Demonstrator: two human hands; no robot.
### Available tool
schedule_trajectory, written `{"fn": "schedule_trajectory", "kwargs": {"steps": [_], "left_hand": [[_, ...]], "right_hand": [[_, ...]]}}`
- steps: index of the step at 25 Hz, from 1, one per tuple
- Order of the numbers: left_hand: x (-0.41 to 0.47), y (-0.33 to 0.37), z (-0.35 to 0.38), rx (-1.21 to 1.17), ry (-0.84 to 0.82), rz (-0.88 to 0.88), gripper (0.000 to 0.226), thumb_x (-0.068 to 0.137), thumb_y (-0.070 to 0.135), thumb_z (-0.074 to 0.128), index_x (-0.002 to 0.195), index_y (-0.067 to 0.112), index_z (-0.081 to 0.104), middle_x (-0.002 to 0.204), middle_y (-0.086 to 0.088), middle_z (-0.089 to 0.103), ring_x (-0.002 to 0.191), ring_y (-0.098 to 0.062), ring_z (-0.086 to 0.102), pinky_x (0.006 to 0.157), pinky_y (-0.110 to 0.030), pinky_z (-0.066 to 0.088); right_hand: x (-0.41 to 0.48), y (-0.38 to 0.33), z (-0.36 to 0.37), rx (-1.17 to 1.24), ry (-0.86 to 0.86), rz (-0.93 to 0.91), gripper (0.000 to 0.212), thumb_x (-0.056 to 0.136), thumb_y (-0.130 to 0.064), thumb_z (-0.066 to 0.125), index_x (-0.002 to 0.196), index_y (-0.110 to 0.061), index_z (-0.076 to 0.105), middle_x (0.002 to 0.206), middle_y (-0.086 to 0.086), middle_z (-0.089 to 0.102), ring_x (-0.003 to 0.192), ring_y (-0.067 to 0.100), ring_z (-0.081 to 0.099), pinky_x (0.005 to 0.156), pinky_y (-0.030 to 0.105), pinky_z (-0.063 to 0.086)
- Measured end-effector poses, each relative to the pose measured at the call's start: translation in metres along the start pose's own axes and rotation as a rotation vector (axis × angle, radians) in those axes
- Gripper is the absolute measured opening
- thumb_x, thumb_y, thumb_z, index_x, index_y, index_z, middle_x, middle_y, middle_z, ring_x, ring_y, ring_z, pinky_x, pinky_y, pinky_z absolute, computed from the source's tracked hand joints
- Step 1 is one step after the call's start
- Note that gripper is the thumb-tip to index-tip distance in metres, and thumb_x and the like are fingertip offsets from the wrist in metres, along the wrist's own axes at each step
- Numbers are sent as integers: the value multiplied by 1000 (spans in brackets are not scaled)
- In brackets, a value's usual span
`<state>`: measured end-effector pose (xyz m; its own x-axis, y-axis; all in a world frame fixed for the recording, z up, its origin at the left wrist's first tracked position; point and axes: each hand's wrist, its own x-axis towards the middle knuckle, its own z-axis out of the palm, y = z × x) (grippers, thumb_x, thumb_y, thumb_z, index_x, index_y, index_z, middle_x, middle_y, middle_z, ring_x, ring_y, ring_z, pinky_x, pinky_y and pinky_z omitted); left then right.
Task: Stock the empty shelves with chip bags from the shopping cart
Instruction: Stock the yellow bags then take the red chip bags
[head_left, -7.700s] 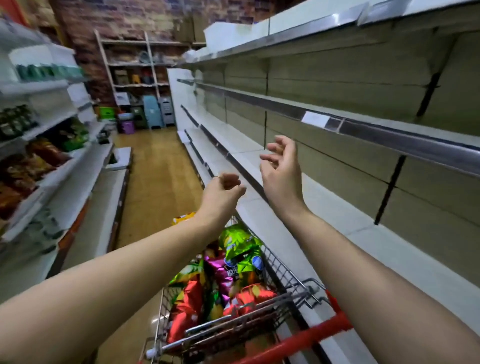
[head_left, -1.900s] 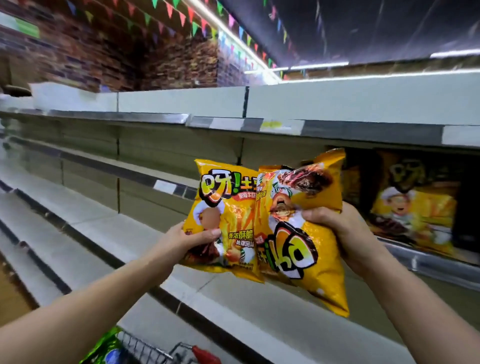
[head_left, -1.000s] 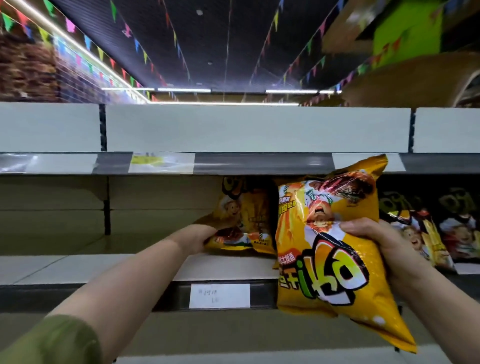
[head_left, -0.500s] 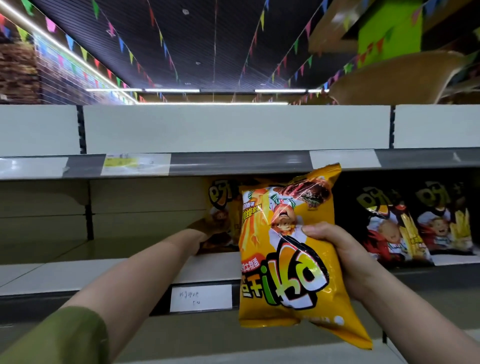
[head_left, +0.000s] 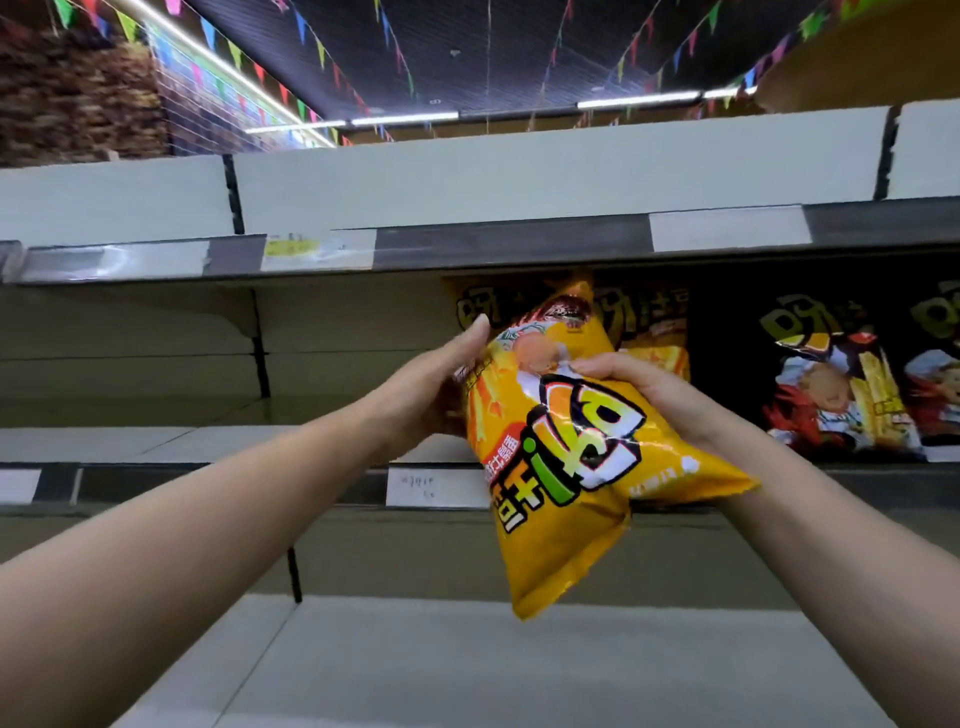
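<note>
A yellow chip bag (head_left: 571, 467) hangs tilted in front of the middle shelf (head_left: 208, 441), its top toward the shelf opening. My right hand (head_left: 654, 395) grips its right side, thumb across the front. The straight fingers of my left hand (head_left: 431, 384) lie flat against the bag's left edge. Behind the held bag, yellow chip bags (head_left: 649, 332) stand upright on that shelf. The shopping cart is out of view.
Black chip bags (head_left: 831, 384) stand on the same shelf to the right. The shelf's left stretch holds nothing. A price tag (head_left: 436, 486) sits on its front rail. Another shelf (head_left: 519, 208) lies above, and a lower shelf (head_left: 467, 665) juts out below my arms.
My left hand has left the bag it set on the shelf and come onto the held bag. The held bag has risen and tilted toward the shelf.
</note>
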<state>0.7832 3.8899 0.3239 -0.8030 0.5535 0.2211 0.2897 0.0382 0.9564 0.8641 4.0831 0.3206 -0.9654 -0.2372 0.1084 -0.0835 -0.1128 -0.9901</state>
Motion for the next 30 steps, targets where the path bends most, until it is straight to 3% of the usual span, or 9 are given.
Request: {"fn": "schedule_trajectory", "kwargs": {"steps": [3, 6, 10, 12, 14, 19, 23, 26, 30], "left_hand": [[-19, -3, -6, 59, 22, -72, 42, 72, 44, 65, 103, 16, 61, 78, 1, 70, 69, -11, 69, 60, -26, 56], [-29, -16, -10, -240, 306, -65, 62, 64, 43, 73, 110, 5, 62, 92, -9, 72, 81, -17, 68, 63, -28, 58], [-55, -37, -5, -778, 650, 21, 70, 68, 39, 70, 127, 6, 52, 116, -11, 65, 108, -22, 62, 82, -31, 51], [-72, -47, 19, -815, 721, -6, 41, 83, 36, 64, 112, 7, 56, 108, -9, 66, 105, -20, 62, 87, -32, 48], [-86, -54, 46, -827, 693, -34, 30, 87, 36, 59, 102, 10, 58, 104, -9, 68, 98, -19, 64, 87, -33, 50], [-118, -57, 65, -462, 764, -149, 62, 65, 41, 73, 116, 11, 56, 108, -6, 68, 109, -22, 59, 90, -33, 41], [-119, -43, 23, -323, 908, -40, 86, 57, 37, 82, 129, 13, 42, 106, -2, 56, 131, -30, 41, 110, -42, 27], [-98, -32, -9, -72, 766, -50, 102, 53, 42, 79, 141, 17, 35, 125, -3, 53, 109, -15, 53, 91, -24, 36], [-66, -24, -24, 15, 384, -155, 59, 62, 35, 82, 113, 12, 64, 106, -5, 72, 91, -13, 69, 83, -22, 53]], "right_hand": [[12, 8, -1, 51, 30, -55, 19, 65, -28, 61, 71, -15, 73, 82, 8, 72, 66, 18, 68, 55, 24, 56], [24, 33, -6, 290, 62, -42, 37, 77, -42, 63, 97, -10, 65, 103, 16, 70, 77, 27, 69, 62, 36, 59], [25, 80, 13, 225, -101, -168, 88, 36, -27, 92, 114, -9, 55, 100, 16, 70, 82, 26, 71, 68, 32, 58], [21, 101, 42, -116, -69, -345, 72, 54, -22, 84, 119, -20, 53, 115, -1, 66, 102, 11, 66, 87, 22, 52], [20, 107, 71, -72, 16, -451, 56, 61, -20, 77, 113, -22, 57, 112, -12, 67, 104, 1, 63, 86, 14, 49], [30, 92, 83, 303, 212, -407, 60, 64, -35, 75, 117, -12, 61, 111, 4, 70, 104, 22, 66, 92, 45, 52], [36, 64, 65, 210, 268, -316, 40, 78, -24, 71, 114, -9, 63, 104, 8, 72, 96, 25, 68, 87, 42, 54], [55, 31, 49, 122, 269, -189, 39, 80, -26, 68, 114, -8, 62, 95, 7, 72, 83, 23, 69, 73, 37, 56], [84, 6, 41, 87, 170, -42, 32, 81, -21, 68, 107, -4, 62, 88, 12, 68, 73, 25, 66, 69, 37, 56]]}}
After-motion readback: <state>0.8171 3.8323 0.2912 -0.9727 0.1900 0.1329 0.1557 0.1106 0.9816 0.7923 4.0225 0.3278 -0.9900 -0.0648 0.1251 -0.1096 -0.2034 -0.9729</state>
